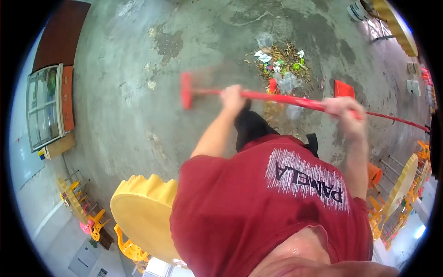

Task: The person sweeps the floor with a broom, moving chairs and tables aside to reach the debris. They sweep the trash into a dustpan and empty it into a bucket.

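A red broom (pixel 295 99) stretches across the view, its head (pixel 186 91) out to the left above the concrete floor, with the bristles smeared by motion. My left hand (pixel 233 98) is wrapped round the handle nearer the head. Farther up the handle, my right hand (pixel 344 111) grips it too, slightly blurred. Beyond the handle lies a pile of litter (pixel 288 60): dry brown leaf-like bits, white tissues, clear plastic and some green scraps. An orange-red dustpan-like piece (pixel 344 89) is on the floor just past my right hand.
A round table with a yellow cloth (pixel 143 203) stands close at my left, a yellow chair (pixel 129 244) beside it. More tables (pixel 401 189) and chairs are on the right. A glass-fronted cabinet (pixel 46 108) lines the left wall. A white bucket (pixel 357 10) stands far right.
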The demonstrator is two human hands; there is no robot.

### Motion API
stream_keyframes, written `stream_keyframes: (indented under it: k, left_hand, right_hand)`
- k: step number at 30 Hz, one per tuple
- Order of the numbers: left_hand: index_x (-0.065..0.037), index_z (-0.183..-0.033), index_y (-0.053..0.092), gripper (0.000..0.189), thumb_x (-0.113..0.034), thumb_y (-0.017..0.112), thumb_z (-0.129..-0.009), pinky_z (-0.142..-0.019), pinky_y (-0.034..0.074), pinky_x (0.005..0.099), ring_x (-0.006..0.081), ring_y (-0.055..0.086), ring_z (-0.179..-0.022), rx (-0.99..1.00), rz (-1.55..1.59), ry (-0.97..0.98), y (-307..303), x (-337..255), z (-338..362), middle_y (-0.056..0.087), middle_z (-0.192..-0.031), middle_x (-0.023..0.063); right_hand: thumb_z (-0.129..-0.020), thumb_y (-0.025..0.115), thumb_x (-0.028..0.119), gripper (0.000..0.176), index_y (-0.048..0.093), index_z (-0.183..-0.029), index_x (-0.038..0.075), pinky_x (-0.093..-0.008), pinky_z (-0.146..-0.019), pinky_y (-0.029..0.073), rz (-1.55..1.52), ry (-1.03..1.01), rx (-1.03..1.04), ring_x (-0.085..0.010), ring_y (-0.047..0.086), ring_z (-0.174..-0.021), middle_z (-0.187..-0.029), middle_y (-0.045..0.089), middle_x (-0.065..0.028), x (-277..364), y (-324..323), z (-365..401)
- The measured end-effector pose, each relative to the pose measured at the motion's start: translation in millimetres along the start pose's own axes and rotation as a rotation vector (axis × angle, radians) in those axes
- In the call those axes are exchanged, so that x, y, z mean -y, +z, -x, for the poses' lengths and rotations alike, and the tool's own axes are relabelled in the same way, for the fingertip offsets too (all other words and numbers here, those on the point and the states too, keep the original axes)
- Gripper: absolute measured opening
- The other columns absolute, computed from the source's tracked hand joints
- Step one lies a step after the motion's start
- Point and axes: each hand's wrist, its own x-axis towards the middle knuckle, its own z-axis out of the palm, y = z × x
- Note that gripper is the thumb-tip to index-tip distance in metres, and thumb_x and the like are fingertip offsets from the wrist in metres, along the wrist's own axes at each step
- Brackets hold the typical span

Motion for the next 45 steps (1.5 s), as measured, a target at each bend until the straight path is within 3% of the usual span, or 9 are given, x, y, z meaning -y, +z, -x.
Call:
stream_keyframes:
  k: [3, 7, 14, 23, 29, 34, 37, 41, 45]
  left_hand:
    - [-0.009, -0.063, 0.058, 0.036, -0.039, 0.069, -0.079, -0.063, 0.047, 0.0472, 0.0364, 0.061, -0.069, 0.103, 0.125, -0.072, 12, 63, -31, 0.063, -0.072, 0.0136]
    - [-0.011, -0.064, 0.058, 0.032, -0.037, 0.07, -0.078, -0.064, 0.046, 0.0465, 0.0348, 0.06, -0.073, 0.103, 0.251, 0.114, 14, -56, -75, 0.061, -0.07, 0.0131]
    - [-0.011, -0.072, 0.057, 0.022, -0.025, 0.074, -0.067, -0.073, 0.043, 0.0452, 0.0303, 0.062, -0.082, 0.197, 0.541, 0.368, -16, -148, -117, 0.062, -0.073, 0.0091]
    - [-0.012, -0.077, 0.059, 0.04, -0.049, 0.072, -0.074, -0.076, 0.042, 0.0545, 0.0324, 0.061, -0.091, 0.257, -0.011, 0.18, 32, 55, -179, 0.065, -0.086, 0.0098]
    - [-0.012, -0.079, 0.061, 0.025, -0.034, 0.072, -0.074, -0.072, 0.047, 0.0459, 0.0329, 0.063, -0.085, 0.353, 0.175, 0.594, 76, -86, -121, 0.065, -0.086, 0.0115]
    - [-0.01, -0.075, 0.061, 0.015, -0.02, 0.071, -0.069, -0.07, 0.047, 0.046, 0.0333, 0.062, -0.08, 0.54, 0.325, 0.847, 55, -205, -38, 0.064, -0.077, 0.0108]
    - [-0.008, -0.071, 0.059, 0.012, -0.016, 0.068, -0.068, -0.069, 0.046, 0.0458, 0.0339, 0.061, -0.08, 0.647, 0.36, 0.965, 24, -234, -24, 0.063, -0.076, 0.0131]
    - [-0.008, -0.07, 0.059, 0.013, -0.017, 0.069, -0.068, -0.071, 0.045, 0.0458, 0.0342, 0.061, -0.081, 0.657, 0.207, 1.118, 32, -253, -77, 0.062, -0.076, 0.0141]
    - [-0.011, -0.086, 0.064, 0.025, -0.026, 0.074, -0.069, -0.082, 0.042, 0.0527, 0.0339, 0.058, -0.094, 0.409, 0.171, 0.969, 119, -254, -175, 0.062, -0.092, 0.0115]
  right_hand:
    - [-0.089, 0.052, 0.001, 0.012, 0.061, -0.081, -0.001, -0.0317, -0.074, 0.05, 0.063, -0.02, 0.082, -0.0216, 0.064, -0.09, -0.088, 0.067, -0.011, -1, 46, -46]
    - [-0.086, 0.048, 0.001, 0.014, 0.058, -0.076, -0.003, -0.0409, -0.087, 0.048, 0.278, -0.042, -0.156, -0.0277, 0.064, -0.085, -0.081, 0.064, -0.0134, 104, 20, -60]
    - [-0.09, 0.048, 0.019, 0.02, 0.051, -0.079, 0.003, -0.0439, -0.076, 0.045, 0.234, -0.326, -0.136, -0.0288, 0.055, -0.073, -0.077, 0.056, -0.0121, 155, -55, -42]
    - [-0.092, 0.057, 0.004, 0.009, 0.063, -0.088, -0.001, -0.0313, -0.079, 0.049, -0.068, -0.045, -0.254, -0.0159, 0.062, -0.085, -0.094, 0.067, -0.0111, -25, 56, -58]
    - [-0.09, 0.05, 0.001, 0.013, 0.06, -0.082, -0.001, -0.0355, -0.084, 0.048, 0.137, 0.059, -0.59, -0.0263, 0.064, -0.095, -0.086, 0.066, -0.0115, 57, 2, 43]
    - [-0.089, 0.053, 0.016, 0.015, 0.048, -0.078, 0.006, -0.0405, -0.082, 0.042, -0.06, -0.239, -0.962, -0.0244, 0.053, -0.079, -0.074, 0.054, -0.0078, 76, -36, 180]
    - [-0.087, 0.056, 0.018, 0.02, 0.042, -0.075, 0.01, -0.0357, -0.072, 0.035, -0.084, -0.401, -0.844, -0.0191, 0.044, -0.07, -0.071, 0.048, -0.0038, 76, -27, 233]
    - [-0.086, 0.058, 0.012, 0.017, 0.047, -0.074, 0.008, -0.0398, -0.081, 0.041, 0.083, -0.269, -0.899, -0.0211, 0.052, -0.074, -0.074, 0.054, -0.0047, 60, 7, 222]
    - [-0.088, 0.056, -0.001, 0.005, 0.058, -0.083, 0.001, -0.0407, -0.092, 0.046, 0.169, -0.069, -1.171, -0.0259, 0.062, -0.096, -0.09, 0.064, -0.0099, 3, 28, 124]
